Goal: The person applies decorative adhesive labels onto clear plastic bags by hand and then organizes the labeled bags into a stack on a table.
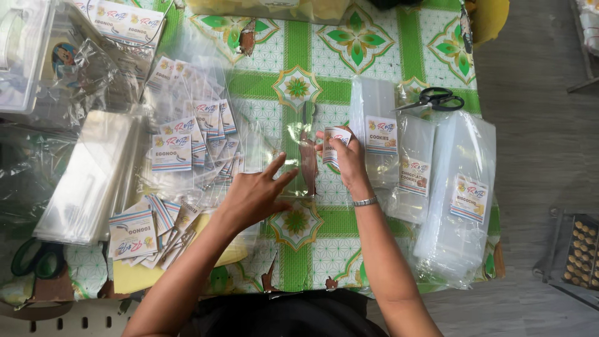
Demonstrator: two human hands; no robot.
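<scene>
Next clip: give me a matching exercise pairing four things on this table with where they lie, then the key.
Things:
1. black-handled scissors
2. green-handled scissors
3. small label
4. left hand

Places:
A. near-left corner of the table, beside the stack of clear bags
B. held in the right hand over the patterned tablecloth
C. far right, on top of the labelled bags
D. spread flat on a clear bag at the table's middle, by the loose labels

Pairs: 1-C, 2-A, 3-B, 4-D
</scene>
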